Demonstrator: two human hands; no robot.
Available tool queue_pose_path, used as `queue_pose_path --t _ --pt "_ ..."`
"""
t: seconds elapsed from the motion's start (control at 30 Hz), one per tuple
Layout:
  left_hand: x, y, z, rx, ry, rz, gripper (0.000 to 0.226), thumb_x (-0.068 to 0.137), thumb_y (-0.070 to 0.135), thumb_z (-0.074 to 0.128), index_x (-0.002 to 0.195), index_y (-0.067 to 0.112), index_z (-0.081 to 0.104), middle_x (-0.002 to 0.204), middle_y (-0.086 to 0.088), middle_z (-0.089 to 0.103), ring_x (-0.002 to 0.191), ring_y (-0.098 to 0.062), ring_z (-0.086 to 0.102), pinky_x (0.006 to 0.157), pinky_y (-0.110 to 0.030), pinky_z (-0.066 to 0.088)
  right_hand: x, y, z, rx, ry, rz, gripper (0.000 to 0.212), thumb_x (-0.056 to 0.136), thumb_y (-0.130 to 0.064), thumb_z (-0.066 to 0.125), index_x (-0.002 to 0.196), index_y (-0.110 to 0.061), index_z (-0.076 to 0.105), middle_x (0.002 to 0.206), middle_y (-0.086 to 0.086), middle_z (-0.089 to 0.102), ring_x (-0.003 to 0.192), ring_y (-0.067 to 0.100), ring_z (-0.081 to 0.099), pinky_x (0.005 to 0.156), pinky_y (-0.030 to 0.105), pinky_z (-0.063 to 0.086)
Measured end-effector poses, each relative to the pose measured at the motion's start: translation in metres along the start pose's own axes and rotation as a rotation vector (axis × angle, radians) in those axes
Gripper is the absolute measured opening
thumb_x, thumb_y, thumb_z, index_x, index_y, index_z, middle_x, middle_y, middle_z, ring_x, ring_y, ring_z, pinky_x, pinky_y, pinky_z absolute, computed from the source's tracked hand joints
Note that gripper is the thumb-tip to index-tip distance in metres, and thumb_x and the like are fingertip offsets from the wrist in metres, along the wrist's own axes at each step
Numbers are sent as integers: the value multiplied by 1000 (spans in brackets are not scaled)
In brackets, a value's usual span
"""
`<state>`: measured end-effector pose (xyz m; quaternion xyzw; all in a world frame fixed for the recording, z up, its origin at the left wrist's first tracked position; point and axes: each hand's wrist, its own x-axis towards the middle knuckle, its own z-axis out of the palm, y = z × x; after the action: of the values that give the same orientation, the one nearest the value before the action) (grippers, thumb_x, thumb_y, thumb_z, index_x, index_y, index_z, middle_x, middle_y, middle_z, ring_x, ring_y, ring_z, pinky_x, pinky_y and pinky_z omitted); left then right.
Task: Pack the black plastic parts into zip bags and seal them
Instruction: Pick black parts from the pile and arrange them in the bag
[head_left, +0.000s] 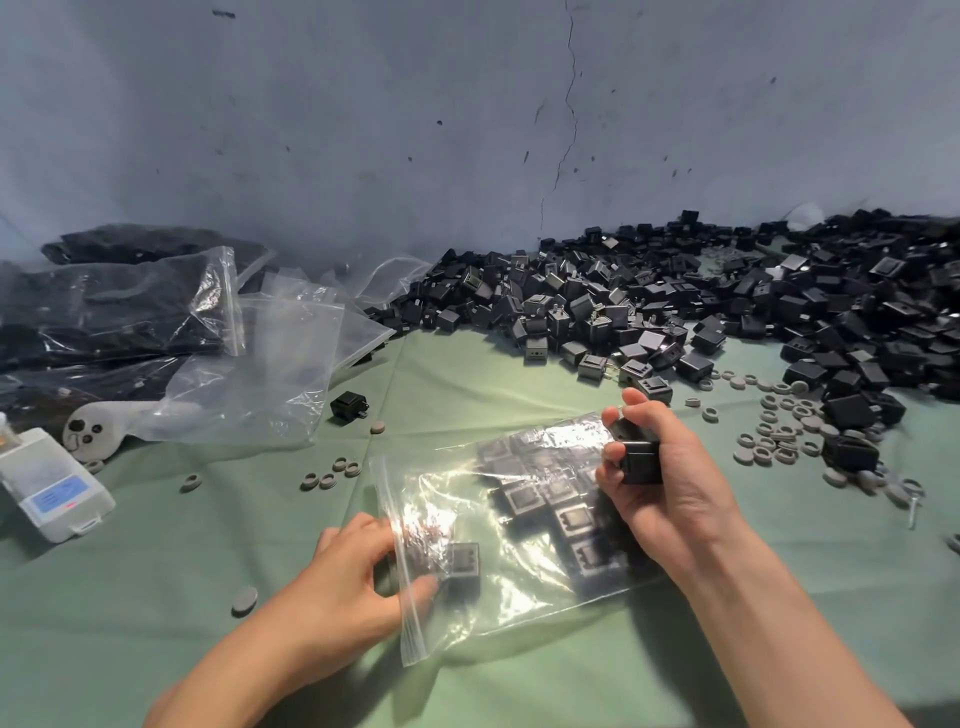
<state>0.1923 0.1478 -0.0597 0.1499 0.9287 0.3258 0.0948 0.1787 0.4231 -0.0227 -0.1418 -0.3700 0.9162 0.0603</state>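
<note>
At the left, open mouth of the zip bag (524, 597), the left hand (353, 587) reaches inside, thumb and fingers pinching one black part (464, 565). Over the bag's right end, the right hand (670, 488) grips two black parts (638, 457) with curled fingers. Beyond the bag lies the loose pile (701, 296).

No text can be read; the blue label (56, 497) on the white box (32, 453) is too blurred.
</note>
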Motion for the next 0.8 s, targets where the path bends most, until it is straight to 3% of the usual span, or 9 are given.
queue_pose_path --t 0.2,0.33,0.43,0.5,0.57,0.67,0.73,0.8 --pt "8 -1 3 59 39 29 36 77 62 66 108 44 65 111 23 48 116 11 29 92 -13 29 1 0 -2 57 10 -13 20 91 -11 58 110 -17 59 79 3 66 51 10 51 43 21 44" --pt "13 7 2 77 7 140 47 69 82 56 115 69 53 120 26 46 129 1 30 113 -25 24 -3 -1 -5 83 11 -27 18 92 -12 55 108 -18 58 83 4 65 51 10 51 43 22 44" --pt "18 12 0 81 -6 223 57 63 94 46 116 74 48 121 31 47 128 14 25 121 -33 18 -4 -1 -5 90 15 -34 21 91 -9 52 110 -18 57 85 5 64 51 11 52 42 22 44" --pt "23 15 0 115 -19 214 60 59 98 42 115 75 47 126 24 50 131 7 25 122 -36 15 -5 0 -5 92 22 -34 24 91 -6 49 111 -17 56 89 7 64 51 11 53 42 22 44" --pt "27 16 0 146 -6 221 49 66 89 49 113 75 47 123 28 50 125 12 25 119 -34 20 -6 0 -5 86 35 -33 27 91 -3 48 113 -16 57 94 10 63 51 12 54 42 23 45" --pt "33 16 2 177 22 221 40 73 79 56 112 74 48 114 36 48 117 23 16 100 -30 34 -6 -1 -6 81 42 -31 28 91 -2 47 113 -16 57 97 11 63 51 12 54 42 23 45" --pt "36 16 4 173 4 226 40 73 81 55 111 70 51 109 34 54 116 14 31 96 -30 39 -6 -3 -6 87 49 -22 27 92 -2 47 111 -17 57 95 10 64 50 12 53 42 22 44" --pt "37 18 5 109 -32 244 40 73 77 58 110 64 56 102 32 57 102 8 51 89 -25 43 -7 -5 -7 106 54 -7 26 93 -2 45 110 -17 57 93 9 64 50 12 53 41 22 44"
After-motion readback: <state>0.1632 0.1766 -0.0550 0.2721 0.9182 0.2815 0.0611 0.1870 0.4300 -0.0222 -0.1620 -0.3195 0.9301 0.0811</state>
